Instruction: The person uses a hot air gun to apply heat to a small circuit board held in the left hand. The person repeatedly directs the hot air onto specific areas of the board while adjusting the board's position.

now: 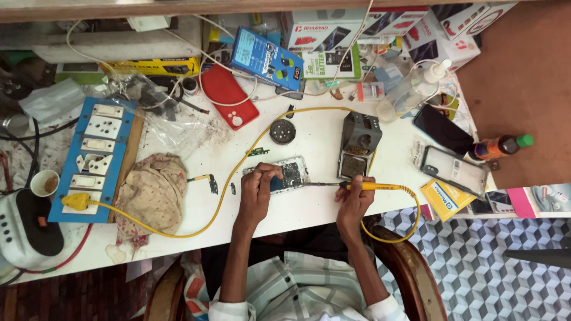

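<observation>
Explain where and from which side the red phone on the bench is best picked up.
Grip the red phone across its two long edges, near the middle, coming from above. It lies flat and tilted on the table, so only the edges offer purchase. White cables cross its upper end, so probably lift from the lower end.

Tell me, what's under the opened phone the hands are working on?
The opened phone lies flat on the white table. The left hand covers its near edge, so anything tucked beneath there stays hidden. The right hand holds a yellow soldering iron.
</observation>
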